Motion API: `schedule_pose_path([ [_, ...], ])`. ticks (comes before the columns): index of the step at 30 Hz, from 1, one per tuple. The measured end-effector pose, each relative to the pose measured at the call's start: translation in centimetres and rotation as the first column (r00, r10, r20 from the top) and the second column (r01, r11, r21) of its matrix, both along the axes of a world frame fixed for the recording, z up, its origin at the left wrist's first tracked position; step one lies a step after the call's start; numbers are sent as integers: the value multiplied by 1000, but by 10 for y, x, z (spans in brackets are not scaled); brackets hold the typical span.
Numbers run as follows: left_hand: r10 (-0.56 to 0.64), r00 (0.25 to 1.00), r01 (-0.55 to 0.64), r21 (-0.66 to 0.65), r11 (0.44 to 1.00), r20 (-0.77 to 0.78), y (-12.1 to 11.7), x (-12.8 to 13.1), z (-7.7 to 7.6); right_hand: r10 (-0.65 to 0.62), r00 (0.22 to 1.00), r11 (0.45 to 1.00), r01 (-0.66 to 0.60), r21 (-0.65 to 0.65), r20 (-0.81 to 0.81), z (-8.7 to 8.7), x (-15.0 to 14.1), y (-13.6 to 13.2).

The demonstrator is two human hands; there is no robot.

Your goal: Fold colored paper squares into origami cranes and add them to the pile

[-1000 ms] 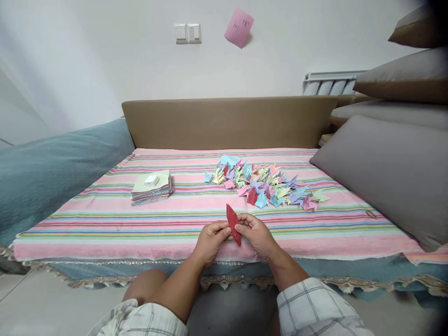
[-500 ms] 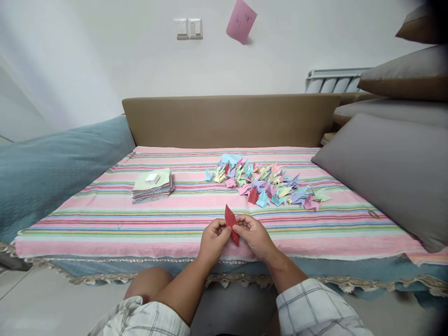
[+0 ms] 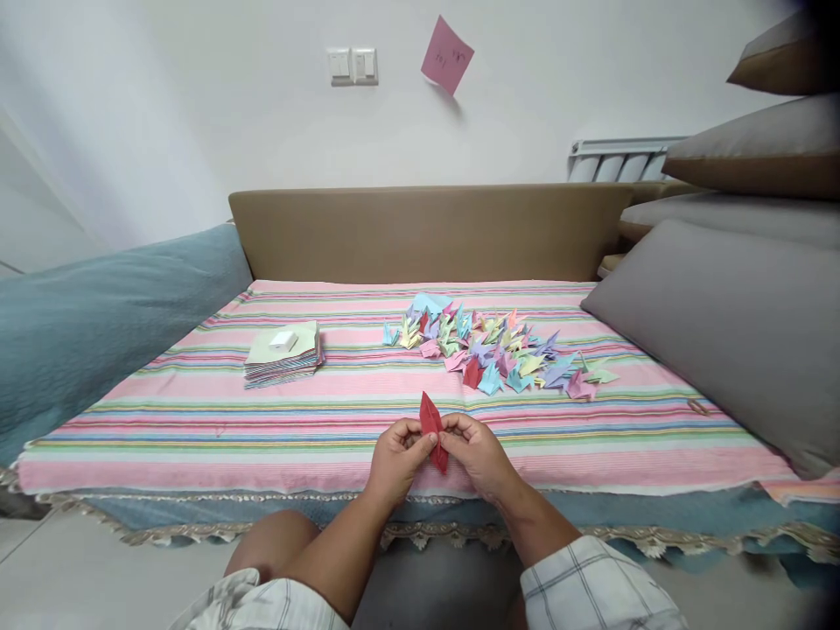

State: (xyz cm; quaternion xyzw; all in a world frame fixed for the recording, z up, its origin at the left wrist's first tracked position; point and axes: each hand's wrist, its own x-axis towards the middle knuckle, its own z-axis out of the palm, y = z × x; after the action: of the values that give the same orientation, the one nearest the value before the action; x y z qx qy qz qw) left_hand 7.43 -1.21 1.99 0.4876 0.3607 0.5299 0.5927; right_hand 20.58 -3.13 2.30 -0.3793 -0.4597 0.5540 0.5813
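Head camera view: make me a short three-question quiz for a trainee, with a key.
1. Which hand or hands hold the folded red paper piece?
2. True or false: the small white block rests on the stack of coloured paper sheets.
3. Fill in: as pictured, the pink paper note is to the ___ of the white wall switches.

Key: 1. both, the left hand and the right hand; 2. true; 3. right.
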Motion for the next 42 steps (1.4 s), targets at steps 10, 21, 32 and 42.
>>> schedule_pose_path([
  [10,70,991,-62,67,996,-117,-6,1,6,42,967,997,-57,-52,-251,-6,-7,-1],
  [21,-38,999,40,90,995,-17,-1,-3,6,67,902,981,-138,-137,-427,-4,-2,0],
  [32,18,995,-12,-64,998,96,-3,3,7,-37,930,989,-18,-146,-365,-2,-9,1],
  [42,-123,981,164,-294,942,150,-6,0,18,-86,958,990,52,-129,-275,-8,-7,2],
])
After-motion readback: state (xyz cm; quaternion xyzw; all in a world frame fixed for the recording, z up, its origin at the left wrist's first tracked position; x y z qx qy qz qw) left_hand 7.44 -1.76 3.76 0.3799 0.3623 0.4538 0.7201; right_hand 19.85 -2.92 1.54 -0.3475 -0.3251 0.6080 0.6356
